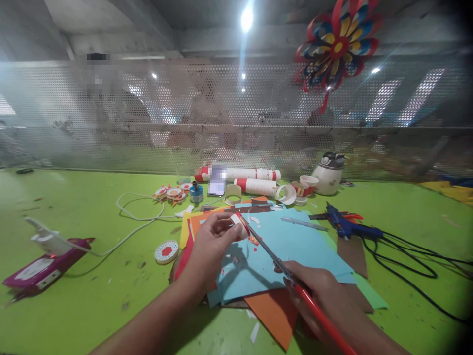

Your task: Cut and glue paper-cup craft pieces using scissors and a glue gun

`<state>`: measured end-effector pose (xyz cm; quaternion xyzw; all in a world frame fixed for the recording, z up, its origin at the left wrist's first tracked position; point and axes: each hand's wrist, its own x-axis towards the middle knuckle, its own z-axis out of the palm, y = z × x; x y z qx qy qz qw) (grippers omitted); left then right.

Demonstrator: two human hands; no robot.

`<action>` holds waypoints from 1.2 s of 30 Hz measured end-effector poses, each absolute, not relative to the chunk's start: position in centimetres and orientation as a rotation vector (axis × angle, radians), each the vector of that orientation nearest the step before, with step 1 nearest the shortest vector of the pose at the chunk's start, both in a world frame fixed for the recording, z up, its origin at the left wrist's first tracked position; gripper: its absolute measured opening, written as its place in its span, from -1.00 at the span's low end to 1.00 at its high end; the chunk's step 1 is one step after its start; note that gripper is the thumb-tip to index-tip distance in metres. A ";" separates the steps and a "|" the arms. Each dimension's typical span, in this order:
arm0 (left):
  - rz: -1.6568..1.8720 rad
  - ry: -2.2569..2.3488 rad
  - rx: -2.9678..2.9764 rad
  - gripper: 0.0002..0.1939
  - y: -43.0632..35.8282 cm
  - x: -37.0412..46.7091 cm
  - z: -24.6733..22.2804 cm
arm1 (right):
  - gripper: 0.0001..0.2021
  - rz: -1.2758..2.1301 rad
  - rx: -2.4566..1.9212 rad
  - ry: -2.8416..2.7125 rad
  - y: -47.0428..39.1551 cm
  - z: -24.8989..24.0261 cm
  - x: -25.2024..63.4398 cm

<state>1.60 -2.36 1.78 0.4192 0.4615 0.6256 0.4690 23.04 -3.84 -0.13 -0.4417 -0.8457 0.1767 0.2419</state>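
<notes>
Between the thumb and fingers of my left hand [216,236] is a small red and white paper cup piece [240,225]. My right hand [314,291] grips red-handled scissors [271,255], their long blades pointing up and left. The blade tips meet the edge of the cup piece; whether they are parted cannot be made out. Under both hands lies a stack of coloured sheets, a light blue sheet [295,246] on top. Small paper scraps [254,240] are scattered on it. An orange sheet [275,313] sticks out at the near side.
Behind the sheets stand stacked paper cups [254,186], a phone [217,185], a blue bottle [196,193] and a white kettle [328,175]. To the right, a blue glue gun [351,227] trails black cables. On the left are a purple power strip [46,266] and a round decorated disc [166,252].
</notes>
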 end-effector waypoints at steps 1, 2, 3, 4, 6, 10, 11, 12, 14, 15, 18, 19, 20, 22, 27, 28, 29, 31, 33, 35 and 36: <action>1.526 1.115 1.010 -0.61 -2.3 1.6 1.7 | -0.79 0.475 -1.214 -2.320 -3.8 -0.2 23.1; 1.525 1.100 0.997 -0.63 -2.2 1.5 1.7 | -0.79 0.470 -1.215 -2.326 -3.7 -0.2 23.0; 1.535 1.093 0.992 -0.63 -2.1 1.4 1.6 | -0.79 0.471 -1.212 -2.330 -3.6 -0.2 23.0; 1.550 1.093 0.994 -0.64 -2.0 1.3 1.5 | -0.79 0.474 -1.205 -2.331 -3.6 -0.1 23.0; 1.580 1.104 1.014 -0.63 -1.9 1.0 1.2 | -0.78 0.489 -1.196 -2.317 -3.6 0.1 22.8; 1.572 1.106 1.043 -0.57 -1.9 1.1 1.1 | -0.76 0.520 -1.175 -2.264 -3.8 0.7 22.6; 1.556 1.099 1.047 -0.56 -2.0 1.2 1.2 | -0.76 0.512 -1.177 -2.250 -3.9 0.8 22.5; 1.541 1.093 1.052 -0.56 -2.1 1.4 1.3 | -0.77 0.497 -1.182 -2.240 -4.0 0.9 22.5; 1.524 1.079 1.058 -0.57 -2.4 1.6 1.6 | -0.79 0.469 -1.186 -2.233 -4.2 1.0 22.5; 1.524 1.076 1.055 -0.58 -2.4 1.7 1.7 | -0.80 0.464 -1.182 -2.236 -4.2 1.1 22.5; 1.529 1.080 1.046 -0.58 -2.5 1.8 1.9 | -0.81 0.491 -1.161 -2.245 -4.3 1.0 22.5; 1.530 1.082 1.045 -0.58 -2.5 1.7 1.9 | -0.80 0.514 -1.157 -2.244 -4.3 1.0 22.5; 1.526 1.088 1.049 -0.58 -2.4 1.7 1.9 | -0.80 0.540 -1.153 -2.244 -4.3 0.9 22.6; 1.518 1.105 1.061 -0.59 -2.4 1.6 1.8 | -0.79 0.568 -1.160 -2.250 -4.2 0.8 22.6; 1.524 1.141 1.079 -0.61 -2.4 1.4 1.5 | -0.81 0.533 -1.188 -2.298 -4.2 0.7 22.7; 1.528 1.140 1.082 -0.61 -2.4 1.4 1.5 | -0.81 0.538 -1.177 -2.303 -4.2 0.7 22.7; 1.530 1.137 1.084 -0.62 -2.4 1.5 1.6 | -0.80 0.544 -1.167 -2.307 -4.2 0.7 22.7; 1.529 1.122 1.083 -0.63 -2.5 1.6 1.6 | -0.79 0.540 -1.161 -2.308 -4.2 0.7 22.7; 1.525 1.104 1.079 -0.64 -2.5 1.6 1.7 | -0.81 0.525 -1.162 -2.307 -4.1 0.6 22.8; 1.530 1.092 1.076 -0.66 -2.5 1.7 1.8 | -0.85 0.525 -1.157 -2.313 -4.1 0.3 22.8; 1.535 1.092 1.073 -0.66 -2.5 1.7 1.8 | -0.86 0.531 -1.154 -2.319 -4.0 0.2 22.9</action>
